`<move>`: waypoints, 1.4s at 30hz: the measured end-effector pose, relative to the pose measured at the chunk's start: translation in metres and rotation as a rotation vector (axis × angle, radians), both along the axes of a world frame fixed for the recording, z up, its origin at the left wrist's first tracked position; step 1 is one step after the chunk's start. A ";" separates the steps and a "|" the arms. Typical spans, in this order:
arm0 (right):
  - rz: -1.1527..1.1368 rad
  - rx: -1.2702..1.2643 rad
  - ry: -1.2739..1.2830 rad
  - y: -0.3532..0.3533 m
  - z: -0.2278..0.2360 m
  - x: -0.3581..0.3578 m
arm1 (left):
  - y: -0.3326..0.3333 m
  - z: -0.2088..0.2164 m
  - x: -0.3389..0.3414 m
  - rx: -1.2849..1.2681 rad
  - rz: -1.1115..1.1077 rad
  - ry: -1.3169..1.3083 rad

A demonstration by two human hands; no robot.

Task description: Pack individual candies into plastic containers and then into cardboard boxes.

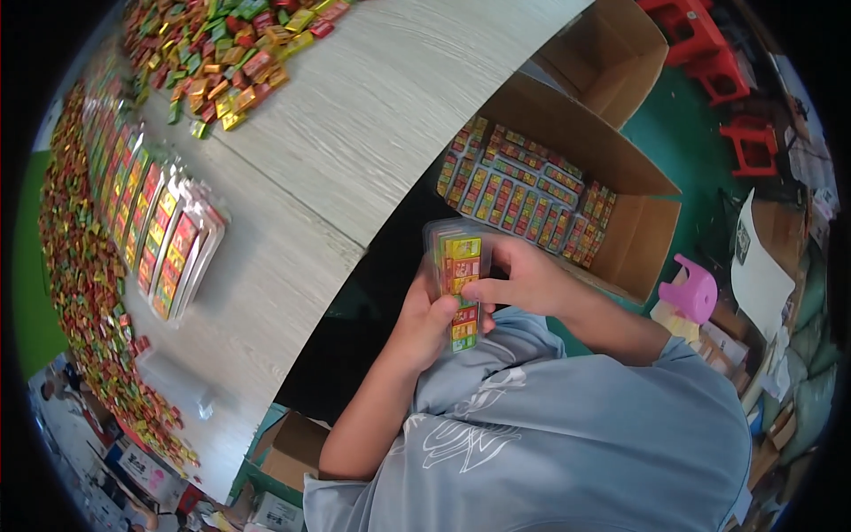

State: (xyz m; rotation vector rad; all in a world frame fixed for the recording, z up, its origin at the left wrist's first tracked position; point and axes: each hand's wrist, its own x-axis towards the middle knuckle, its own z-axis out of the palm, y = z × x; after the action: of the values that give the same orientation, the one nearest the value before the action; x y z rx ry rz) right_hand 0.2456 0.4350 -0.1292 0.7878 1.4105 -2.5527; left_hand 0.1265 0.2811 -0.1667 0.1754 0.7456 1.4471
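Pale table (355, 115) behind; left hand (425, 324) and right hand (523, 279) both clasp the upright blister pack (456, 266), long axis vertical between them.

Even, soft daylight; no hard shadows. Fisheye bends the table (355, 115) edges, black rim all round; hands slightly motion-blurred.

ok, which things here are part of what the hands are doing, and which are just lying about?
In hand:
- clear pack of coloured blocks, held by left hand and right hand
- carton of filled packs
- row of packs on the table
- loose coloured blocks

Lying about:
- pink stool
- red stools
- empty carton
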 end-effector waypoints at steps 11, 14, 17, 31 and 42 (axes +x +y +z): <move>-0.289 0.370 -0.102 0.112 -0.102 0.021 | 0.010 0.007 -0.017 -0.218 -0.057 0.587; -0.268 0.462 -0.230 0.165 -0.176 0.030 | -0.002 0.012 -0.027 -0.230 -0.068 0.634; -0.237 0.499 -0.356 0.188 -0.236 0.024 | -0.015 0.009 -0.028 -0.283 -0.024 0.636; -0.327 0.418 -0.323 0.210 -0.352 -0.007 | -0.017 -0.003 -0.015 -0.418 0.134 0.601; -0.357 0.512 -0.408 0.208 -0.379 -0.020 | -0.015 -0.006 -0.014 -0.421 0.125 0.586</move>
State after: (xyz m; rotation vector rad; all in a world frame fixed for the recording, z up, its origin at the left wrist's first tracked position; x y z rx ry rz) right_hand 0.2251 0.6425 -0.5078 1.6604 1.9244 -2.0542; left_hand 0.1122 0.2661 -0.1724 0.2324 1.5437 1.3279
